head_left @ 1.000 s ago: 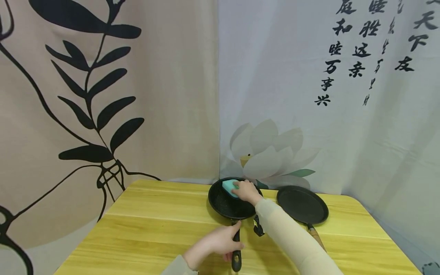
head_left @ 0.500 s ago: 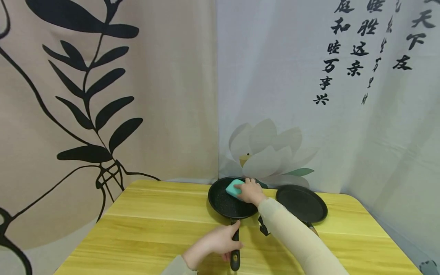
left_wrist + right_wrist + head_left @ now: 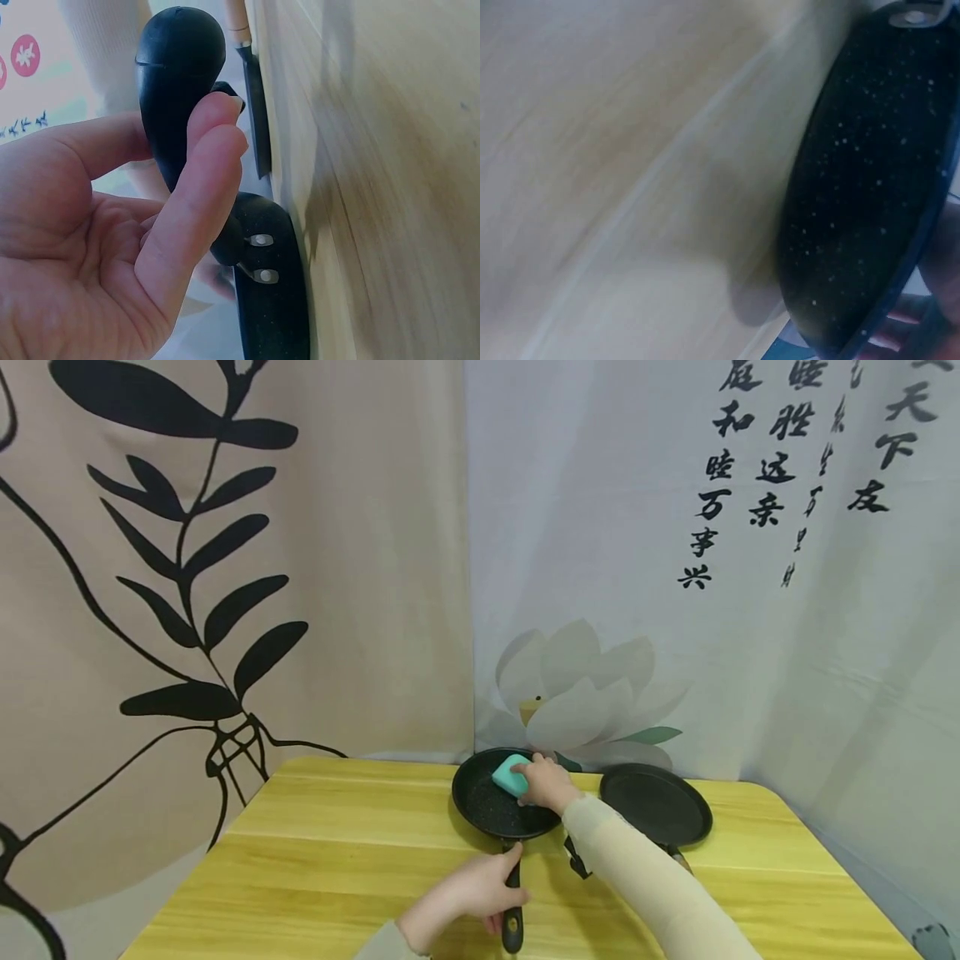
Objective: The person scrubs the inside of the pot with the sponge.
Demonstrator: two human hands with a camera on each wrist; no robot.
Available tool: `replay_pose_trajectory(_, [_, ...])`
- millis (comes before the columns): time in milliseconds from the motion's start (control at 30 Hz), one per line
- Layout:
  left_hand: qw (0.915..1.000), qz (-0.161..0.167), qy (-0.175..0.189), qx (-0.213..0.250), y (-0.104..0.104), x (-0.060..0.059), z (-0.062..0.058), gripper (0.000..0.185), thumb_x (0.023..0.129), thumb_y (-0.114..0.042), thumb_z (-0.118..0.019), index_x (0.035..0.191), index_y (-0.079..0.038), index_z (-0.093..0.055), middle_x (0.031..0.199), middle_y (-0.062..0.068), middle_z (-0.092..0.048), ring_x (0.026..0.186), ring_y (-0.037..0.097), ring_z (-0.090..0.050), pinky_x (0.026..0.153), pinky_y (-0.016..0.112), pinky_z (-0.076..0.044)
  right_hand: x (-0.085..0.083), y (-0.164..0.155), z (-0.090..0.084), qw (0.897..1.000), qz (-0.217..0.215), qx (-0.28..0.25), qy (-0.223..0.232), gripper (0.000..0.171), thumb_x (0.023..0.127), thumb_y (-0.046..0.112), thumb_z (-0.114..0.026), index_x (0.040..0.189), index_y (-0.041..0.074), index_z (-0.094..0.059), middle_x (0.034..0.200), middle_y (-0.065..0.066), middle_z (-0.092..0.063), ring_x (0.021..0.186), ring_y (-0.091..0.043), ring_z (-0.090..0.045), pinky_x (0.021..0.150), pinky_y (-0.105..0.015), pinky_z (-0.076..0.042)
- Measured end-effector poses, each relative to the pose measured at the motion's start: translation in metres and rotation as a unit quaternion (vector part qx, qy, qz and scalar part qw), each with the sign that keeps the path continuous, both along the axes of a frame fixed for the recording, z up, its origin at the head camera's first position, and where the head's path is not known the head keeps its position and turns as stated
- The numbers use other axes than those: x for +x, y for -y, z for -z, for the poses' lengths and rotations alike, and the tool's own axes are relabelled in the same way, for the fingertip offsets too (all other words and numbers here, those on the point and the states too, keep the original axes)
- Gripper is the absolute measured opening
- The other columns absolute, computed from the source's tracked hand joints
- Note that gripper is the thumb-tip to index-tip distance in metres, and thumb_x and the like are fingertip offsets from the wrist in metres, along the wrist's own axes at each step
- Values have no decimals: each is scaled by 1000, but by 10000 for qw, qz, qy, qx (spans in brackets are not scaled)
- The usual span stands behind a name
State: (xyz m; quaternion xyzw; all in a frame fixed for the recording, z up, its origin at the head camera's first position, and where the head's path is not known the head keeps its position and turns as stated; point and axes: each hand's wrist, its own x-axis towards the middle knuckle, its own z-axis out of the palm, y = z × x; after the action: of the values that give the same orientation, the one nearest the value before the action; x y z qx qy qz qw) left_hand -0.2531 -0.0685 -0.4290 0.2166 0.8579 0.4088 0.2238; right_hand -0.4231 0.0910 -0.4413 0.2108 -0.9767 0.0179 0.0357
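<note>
There is one left hand (image 3: 483, 885), one right hand (image 3: 551, 785) and two sleeves (image 3: 652, 885). One speckled pan (image 3: 483, 806) and one flat pan (image 3: 656, 806) make two pans in all, with one turquoise sponge (image 3: 509, 776) and one wooden table (image 3: 360, 835).

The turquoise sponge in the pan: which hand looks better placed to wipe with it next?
Probably the right hand: it holds the turquoise sponge inside the pan. The left hand holds the handle, so it seems better placed to steady the pan.
</note>
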Motion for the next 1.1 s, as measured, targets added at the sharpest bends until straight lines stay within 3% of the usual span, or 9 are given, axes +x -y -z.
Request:
replay_pose_trajectory(200, [9998, -63, 111, 134, 1, 0, 0, 76, 92, -22, -65, 151, 3, -25, 58, 11, -64, 43, 22, -61, 43, 38, -54, 0, 0, 3, 9997, -177, -151, -79, 61, 77, 25, -84, 134, 23, -61, 115, -18, -54, 96, -33, -54, 80, -46, -52])
replay_pose_trajectory(433, [9996, 90, -210, -152, 2, -12, 23, 76, 95, -30, -61, 153, 0, -23, 58, 6, -64, 42, 16, -61, 41, 32, -53, -2, -1, 5, 9980, -160, 507, -345, 61, 81, 29, -81, 137, 31, -58, 118, -19, -51, 95, -32, -51, 81, -46, -50])
replay_pose_trajectory(700, [9992, -271, -251, -177, -2, 7, -3, 71, 91, -20, -64, 150, 2, -30, 53, 8, -61, 38, 18, -57, 41, 37, -53, -1, -2, 1, 9936, -24, 1017, -500, 57, 84, 33, -77, 138, 35, -56, 121, -16, -49, 104, -32, -47, 86, -44, -44])
replay_pose_trajectory(933, [9983, -305, -396, -294, -5, 9, -5, 70, 91, -17, -64, 149, 3, -32, 51, 6, -60, 36, 16, -56, 40, 38, -52, 0, -7, -3, 9898, -25, 1272, -644, 54, 85, 35, -75, 137, 37, -57, 116, -15, -49, 97, -27, -45, 77, -39, -40])
replay_pose_trajectory(1100, [9962, -264, -666, -491, -6, 8, -4, 67, 91, -17, -62, 148, 5, -33, 50, 4, -58, 34, 13, -54, 35, 29, -46, 3, -11, -8, 9882, -27, 1341, -740, 49, 87, 31, -73, 134, 36, -60, 117, -15, -49, 101, -29, -45, 77, -40, -39])
